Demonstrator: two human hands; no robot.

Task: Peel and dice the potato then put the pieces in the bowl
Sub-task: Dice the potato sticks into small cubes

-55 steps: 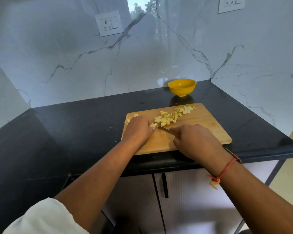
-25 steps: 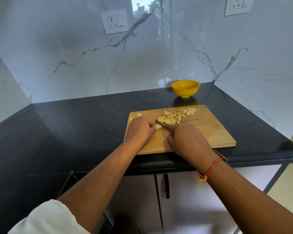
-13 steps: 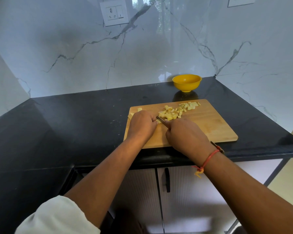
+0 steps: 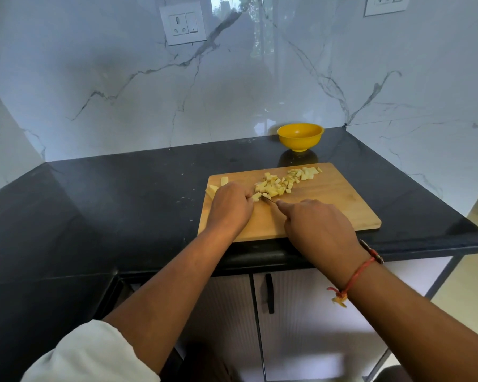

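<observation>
Head view: dicing is judged to be well advanced. A heap of diced pieces (image 4: 276,184) is seen on the far half of the cutting board (image 4: 329,208), which lies on the black counter (image 4: 122,202). The yellow bowl (image 4: 300,136) stands just beyond the board's far edge, and nothing is seen in it. Two uncut strips (image 4: 213,188) are noted at the board's far left corner.

The left hand (image 4: 231,206) is curled, fingers down, over a potato strip (image 4: 255,197), which is pinned to the board. Only the cut end shows, so how much lies under the hand cannot be told. The right hand (image 4: 318,227) is closed round the knife (image 4: 268,200), with the forefinger laid along the back of the blade and the tip set against the strip's end.

Handling: the cut potato is judged light and firm, with wet, starchy faces likely to slide on the wood. The strip is best held from above, close behind the cut, with fingertips tucked back. The dice are best scooped together or swept off the board's edge into the bowl, not pinched singly.
</observation>
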